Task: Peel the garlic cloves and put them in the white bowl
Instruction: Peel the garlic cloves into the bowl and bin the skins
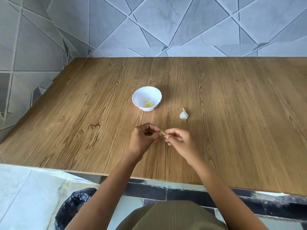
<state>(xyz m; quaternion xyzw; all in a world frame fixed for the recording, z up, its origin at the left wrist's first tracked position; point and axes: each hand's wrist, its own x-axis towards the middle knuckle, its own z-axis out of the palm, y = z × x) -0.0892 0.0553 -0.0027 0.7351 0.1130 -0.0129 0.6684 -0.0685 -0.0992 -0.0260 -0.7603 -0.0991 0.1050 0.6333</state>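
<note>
One garlic clove (pixel 163 132) is pinched between the curled fingertips of the left hand (pixel 144 138) and the right hand (pixel 180 138), on the person's side of the white bowl (pixel 137 97). Its long axis runs roughly hand to hand; its tip is too small to tell. Peeled cloves (pixel 149 104) lie in the bowl.

Single head camera, wide-angle, looks forward-down over wooden table (pixel 93 117) toward tiled wall (pixel 166 24).
</note>
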